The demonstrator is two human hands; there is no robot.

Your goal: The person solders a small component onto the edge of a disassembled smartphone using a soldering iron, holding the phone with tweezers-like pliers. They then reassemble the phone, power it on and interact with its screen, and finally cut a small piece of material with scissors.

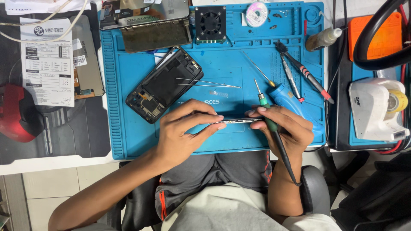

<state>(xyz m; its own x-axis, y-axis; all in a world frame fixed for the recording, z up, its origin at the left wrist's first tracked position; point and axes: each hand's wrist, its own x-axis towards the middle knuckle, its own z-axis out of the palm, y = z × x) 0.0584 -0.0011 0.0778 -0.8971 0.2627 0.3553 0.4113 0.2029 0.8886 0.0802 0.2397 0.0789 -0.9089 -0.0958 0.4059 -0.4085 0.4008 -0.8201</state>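
Observation:
Both hands hold a thin, dark phone panel (233,121) edge-on above the blue work mat (128,137). My left hand (184,130) pinches its left end with thumb and fingers. My right hand (284,128) grips its right end and also holds a green-handled soldering iron (266,112), tip pointing away, its black cord trailing toward my lap. An opened black phone frame (165,84) lies on the mat to the upper left, with metal tweezers (209,82) resting across it.
On the mat: a small black fan (210,23), a solder spool (257,13), a blue-handled screwdriver (282,95), a brush and a pen tool (306,75). A glue bottle (323,38) and tape dispenser (376,109) stand right. A paper form (47,60) lies left.

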